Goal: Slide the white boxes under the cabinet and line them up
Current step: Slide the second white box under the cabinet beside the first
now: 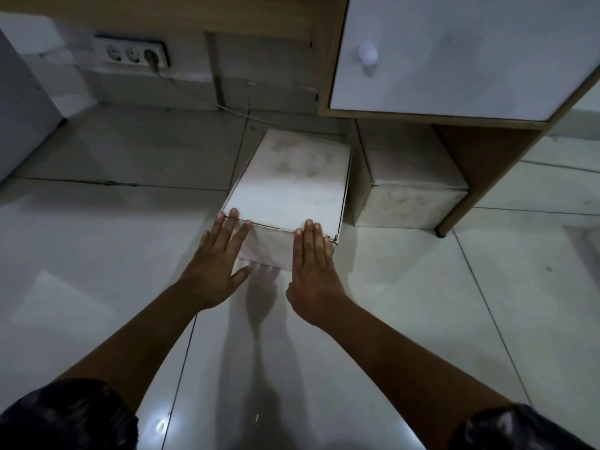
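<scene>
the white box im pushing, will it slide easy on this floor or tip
It will probably slide easily: the floor tiles look glossy. Tipping seems unlikely, since the white box looks wider than tall, and the left hand and right hand push flat on its near face. Its frayed near corner suggests thin cardboard that may dent.

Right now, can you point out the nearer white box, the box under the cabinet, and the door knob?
nearer white box (289, 186): head view, middle of its top face.
box under the cabinet (412, 206): head view, its front face.
door knob (368, 53): head view, its round middle.
</scene>
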